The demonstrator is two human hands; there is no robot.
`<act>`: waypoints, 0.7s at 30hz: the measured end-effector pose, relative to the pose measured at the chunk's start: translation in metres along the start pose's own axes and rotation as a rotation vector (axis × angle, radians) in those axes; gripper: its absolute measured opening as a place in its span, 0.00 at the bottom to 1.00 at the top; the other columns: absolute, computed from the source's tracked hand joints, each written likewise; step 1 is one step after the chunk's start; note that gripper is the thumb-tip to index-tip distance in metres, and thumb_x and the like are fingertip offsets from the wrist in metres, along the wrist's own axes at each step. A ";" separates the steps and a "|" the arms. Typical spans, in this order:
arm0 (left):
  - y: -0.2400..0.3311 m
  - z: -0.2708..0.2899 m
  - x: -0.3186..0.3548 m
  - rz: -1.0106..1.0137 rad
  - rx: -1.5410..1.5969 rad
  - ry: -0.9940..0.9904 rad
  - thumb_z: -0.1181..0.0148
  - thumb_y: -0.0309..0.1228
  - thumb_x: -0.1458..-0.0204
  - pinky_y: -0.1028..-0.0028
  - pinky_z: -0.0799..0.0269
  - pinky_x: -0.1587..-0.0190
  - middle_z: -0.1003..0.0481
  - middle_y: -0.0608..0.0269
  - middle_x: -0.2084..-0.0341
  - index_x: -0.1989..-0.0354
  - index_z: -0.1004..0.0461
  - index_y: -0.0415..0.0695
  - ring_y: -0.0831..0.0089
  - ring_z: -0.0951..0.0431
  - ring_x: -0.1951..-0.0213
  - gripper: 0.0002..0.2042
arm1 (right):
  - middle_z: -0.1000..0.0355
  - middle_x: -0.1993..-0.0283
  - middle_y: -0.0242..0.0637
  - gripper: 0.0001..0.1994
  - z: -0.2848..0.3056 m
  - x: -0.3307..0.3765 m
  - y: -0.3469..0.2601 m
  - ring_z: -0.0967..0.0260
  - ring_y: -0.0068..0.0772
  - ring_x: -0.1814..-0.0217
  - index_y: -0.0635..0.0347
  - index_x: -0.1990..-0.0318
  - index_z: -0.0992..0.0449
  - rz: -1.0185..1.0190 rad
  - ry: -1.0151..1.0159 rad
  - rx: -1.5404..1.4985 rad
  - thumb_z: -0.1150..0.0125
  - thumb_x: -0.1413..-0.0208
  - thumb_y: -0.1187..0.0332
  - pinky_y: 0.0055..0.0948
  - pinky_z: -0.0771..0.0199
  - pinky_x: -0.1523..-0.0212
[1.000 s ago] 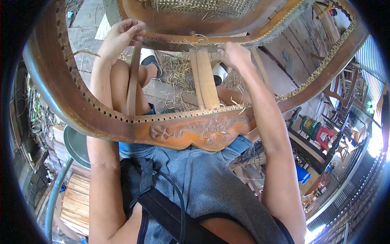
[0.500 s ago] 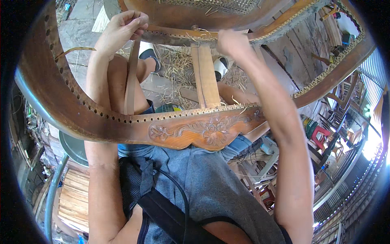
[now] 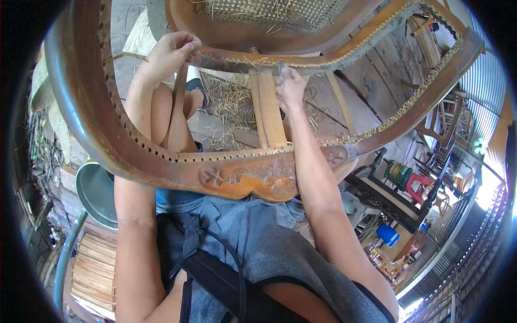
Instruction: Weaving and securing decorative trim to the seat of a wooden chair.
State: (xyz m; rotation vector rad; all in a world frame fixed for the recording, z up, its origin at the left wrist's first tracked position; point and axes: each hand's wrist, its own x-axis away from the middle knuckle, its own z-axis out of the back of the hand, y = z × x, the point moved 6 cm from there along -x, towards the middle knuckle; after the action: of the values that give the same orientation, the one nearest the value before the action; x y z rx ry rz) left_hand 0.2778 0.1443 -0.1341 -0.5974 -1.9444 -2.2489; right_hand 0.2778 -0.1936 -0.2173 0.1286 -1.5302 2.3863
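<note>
Floorboards (image 3: 390, 81) strewn with straw (image 3: 231, 102) are shown by the head camera, mostly between 11 and 2 o'clock. Above them a brown wooden chair frame (image 3: 134, 166) is spread from 9 round to 3 o'clock, its carved front rail (image 3: 245, 187) crossing the centre and pierced by a row of small holes. At 11 o'clock the left hand (image 3: 173, 53) is held by the far rail (image 3: 226, 61), thumb and fingertips drawn together; whether anything is pinched cannot be told. At 1 o'clock a thin grey tool (image 3: 281, 67) is gripped in the right hand (image 3: 291, 88), fingers curled. Markings on a green container (image 3: 399, 172) at 3 o'clock are too small to be read.
</note>
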 end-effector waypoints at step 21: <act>-0.002 0.002 -0.002 0.114 -0.011 0.011 0.49 0.31 0.39 0.80 0.30 0.63 0.25 0.67 0.70 0.59 0.26 0.38 0.82 0.28 0.69 0.10 | 0.23 0.55 0.47 0.16 0.034 -0.008 -0.103 0.26 0.49 0.51 0.46 0.50 0.22 0.217 -0.473 1.277 0.48 0.44 0.59 0.43 0.27 0.49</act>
State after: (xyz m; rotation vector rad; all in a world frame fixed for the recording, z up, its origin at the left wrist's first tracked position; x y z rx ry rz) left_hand 0.2790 0.1464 -0.1362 -0.6778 -1.8444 -2.1910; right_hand 0.3129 -0.1862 -0.1146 0.8517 0.1379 3.2478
